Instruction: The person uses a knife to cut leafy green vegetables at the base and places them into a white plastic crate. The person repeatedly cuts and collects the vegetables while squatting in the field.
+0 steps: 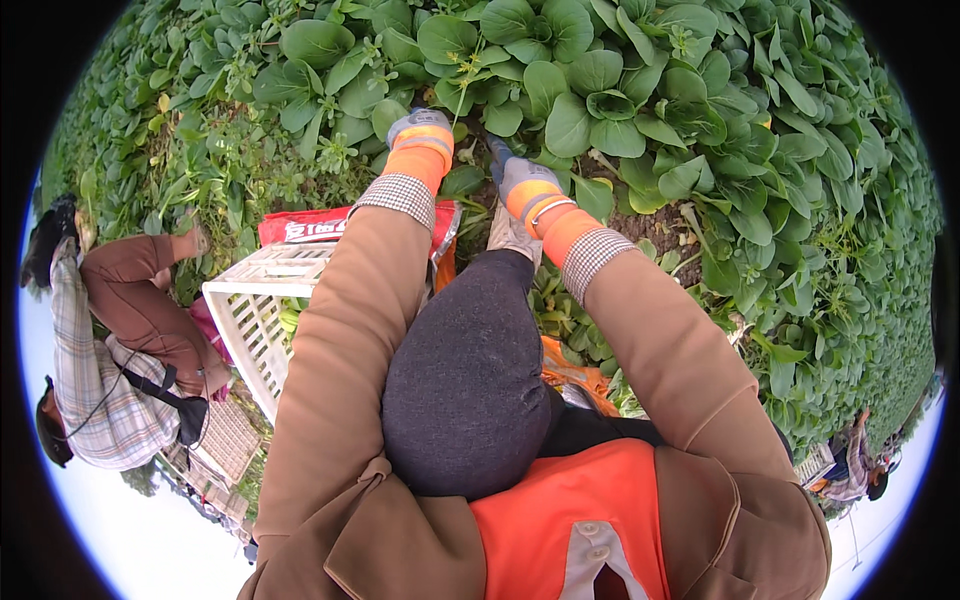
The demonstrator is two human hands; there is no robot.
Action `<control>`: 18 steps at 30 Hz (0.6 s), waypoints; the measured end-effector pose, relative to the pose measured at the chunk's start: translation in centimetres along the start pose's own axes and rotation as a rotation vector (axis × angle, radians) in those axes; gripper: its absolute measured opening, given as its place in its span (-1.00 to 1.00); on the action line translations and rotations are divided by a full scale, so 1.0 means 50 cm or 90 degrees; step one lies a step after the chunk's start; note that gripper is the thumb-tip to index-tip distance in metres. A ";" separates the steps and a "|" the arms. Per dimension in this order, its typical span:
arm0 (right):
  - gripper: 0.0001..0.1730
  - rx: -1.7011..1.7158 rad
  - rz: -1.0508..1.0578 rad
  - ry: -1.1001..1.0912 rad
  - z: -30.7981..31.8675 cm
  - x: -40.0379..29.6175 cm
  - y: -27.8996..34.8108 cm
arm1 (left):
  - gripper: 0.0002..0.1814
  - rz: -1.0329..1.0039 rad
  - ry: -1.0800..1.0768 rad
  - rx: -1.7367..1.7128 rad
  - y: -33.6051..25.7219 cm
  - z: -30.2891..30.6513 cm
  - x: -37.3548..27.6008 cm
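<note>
Dense leafy greens [596, 124] with broad rounded leaves, apparently bok choy, grow before me. My left hand [421, 131], in a grey and orange work glove, reaches in among the leaves at the top centre; its fingertips are partly hidden by foliage. To its right, my right hand [525, 176], gloved the same way, is low by the stems, with its dark blue fingers pointing towards the plant bases. Whether either hand grips a stem or a tool cannot be made out. Bare soil [660, 225] shows just right of my right hand.
A white plastic crate [251, 330] holding some greens stands left of my knee, with a red printed bag [307, 225] beyond it. Orange sheeting [574, 371] lies beneath my right arm. A co-worker [127, 352] crouches at the far left near other crates; another person [851, 465] is far right.
</note>
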State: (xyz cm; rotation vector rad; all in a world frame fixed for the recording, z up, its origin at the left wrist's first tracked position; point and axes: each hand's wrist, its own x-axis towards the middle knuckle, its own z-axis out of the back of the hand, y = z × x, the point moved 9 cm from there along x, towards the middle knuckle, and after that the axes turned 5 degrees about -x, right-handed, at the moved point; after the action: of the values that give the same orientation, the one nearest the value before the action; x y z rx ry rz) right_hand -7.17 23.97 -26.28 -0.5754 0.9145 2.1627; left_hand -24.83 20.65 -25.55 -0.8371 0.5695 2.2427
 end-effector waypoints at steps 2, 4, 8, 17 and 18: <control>-0.37 -0.032 -0.010 0.041 -0.002 -0.007 0.009 | -0.69 0.004 0.014 0.006 0.006 -0.005 -0.001; -0.38 -0.036 -0.011 0.037 -0.002 -0.018 0.011 | -0.69 0.005 0.028 0.020 0.005 0.004 -0.004; -0.37 -0.027 -0.004 0.062 -0.015 -0.038 0.007 | -0.69 0.011 0.053 0.033 0.016 0.017 -0.007; -0.33 0.401 0.203 -0.203 0.088 -0.260 -0.060 | -0.54 -0.190 0.409 -0.405 0.007 0.065 -0.123; -0.28 0.456 0.200 -0.224 0.108 -0.285 -0.081 | -0.58 -0.232 0.397 -0.448 -0.021 0.092 -0.159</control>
State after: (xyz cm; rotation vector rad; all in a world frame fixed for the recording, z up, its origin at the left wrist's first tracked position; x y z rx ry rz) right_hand 4.49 23.82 -15.66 0.3048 1.5297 1.9070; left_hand -21.43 20.63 -16.98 -1.8558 -0.1481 1.8104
